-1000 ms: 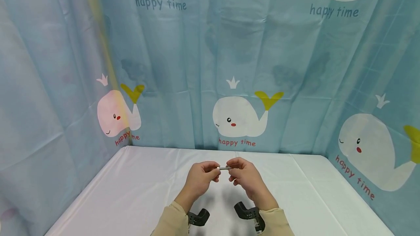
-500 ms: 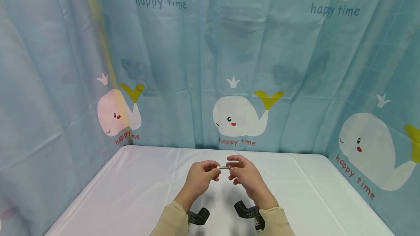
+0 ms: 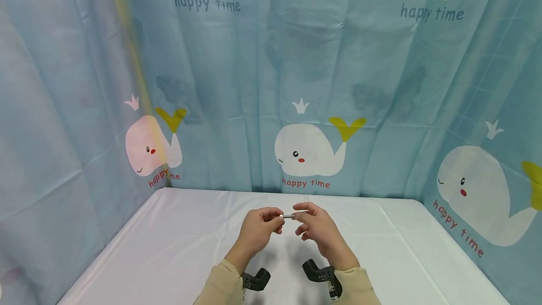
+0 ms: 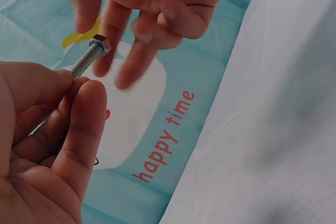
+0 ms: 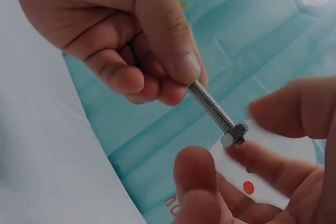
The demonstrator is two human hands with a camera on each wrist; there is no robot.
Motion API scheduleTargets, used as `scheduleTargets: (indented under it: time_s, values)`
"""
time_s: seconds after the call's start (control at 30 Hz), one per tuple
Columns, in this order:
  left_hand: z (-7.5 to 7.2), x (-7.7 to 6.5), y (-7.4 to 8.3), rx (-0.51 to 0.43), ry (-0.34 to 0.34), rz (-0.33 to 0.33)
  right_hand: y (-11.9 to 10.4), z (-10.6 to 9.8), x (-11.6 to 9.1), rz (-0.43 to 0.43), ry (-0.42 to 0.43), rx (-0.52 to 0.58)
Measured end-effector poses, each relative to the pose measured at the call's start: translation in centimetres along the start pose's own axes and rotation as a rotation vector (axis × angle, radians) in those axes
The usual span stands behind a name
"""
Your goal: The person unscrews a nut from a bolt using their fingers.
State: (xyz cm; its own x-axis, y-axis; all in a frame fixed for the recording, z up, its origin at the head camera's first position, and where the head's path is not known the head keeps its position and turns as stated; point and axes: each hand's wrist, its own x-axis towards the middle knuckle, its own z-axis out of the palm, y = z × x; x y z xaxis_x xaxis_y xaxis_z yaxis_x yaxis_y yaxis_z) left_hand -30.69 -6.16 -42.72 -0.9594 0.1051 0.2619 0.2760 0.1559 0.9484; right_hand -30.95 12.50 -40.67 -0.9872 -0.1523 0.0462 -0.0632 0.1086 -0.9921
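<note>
My left hand (image 3: 258, 230) pinches one end of a silvery threaded bolt (image 5: 210, 104) between thumb and index finger, hiding that end. Near the bolt's other end sits a hex nut (image 5: 235, 135), with a short bit of thread sticking out past it. Around the nut, my right hand (image 3: 318, 232) has its thumb and fingers spread apart. One right finger lies very close behind the nut; whether it touches cannot be told. In the left wrist view the nut (image 4: 100, 44) shows uncovered, and the right fingers are partly blurred.
Below the hands lies a table with a white cloth (image 3: 169, 248). Light blue curtains (image 3: 262, 84) printed with whales hang behind it and at both sides. Black wrist mounts (image 3: 257, 280) sit at the cuffs of the beige sleeves (image 3: 220, 286).
My right fingers were closed on the nut end a second ago, then spread with the index finger raised. They now lie slightly lower, covering that end from the head view. My left hand stays still.
</note>
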Motion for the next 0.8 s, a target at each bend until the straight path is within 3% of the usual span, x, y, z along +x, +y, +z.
scheduleTargets:
  time_s: [0.57,0.8]
  values:
    - [0.02,0.18,-0.35,0.016,-0.002,-0.012,0.28,-0.15,0.15,0.032,-0.013,-0.02]
    - [0.03,0.15,-0.25,0.002,-0.006,-0.014,0.28,-0.28,0.13,0.022,-0.033,0.033]
